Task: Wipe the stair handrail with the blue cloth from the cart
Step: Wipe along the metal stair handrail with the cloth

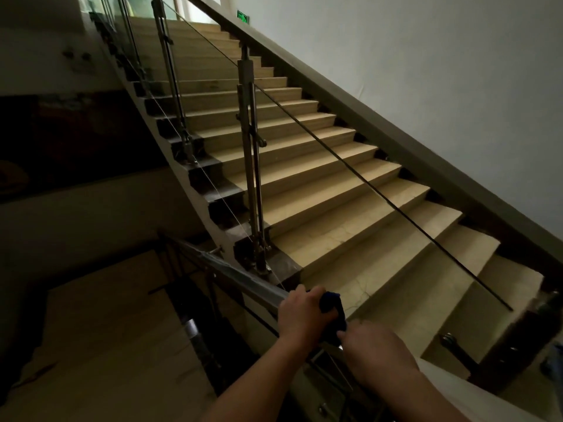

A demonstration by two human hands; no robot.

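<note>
A dark metal handrail runs from the lower middle up to the left, above the lower flight. My left hand is curled over the top of this rail. Just to its right, a dark blue cloth is bunched on the rail, partly under my left fingers. My right hand sits below and right of the cloth, fingertips touching its lower edge. Whether the right hand pinches the cloth is hidden. The cart is out of sight.
A beige stair flight rises ahead with steel posts and glass panels. A dark wall-side skirting runs along the white wall. A green exit sign glows at the top. A lower flight drops to the left.
</note>
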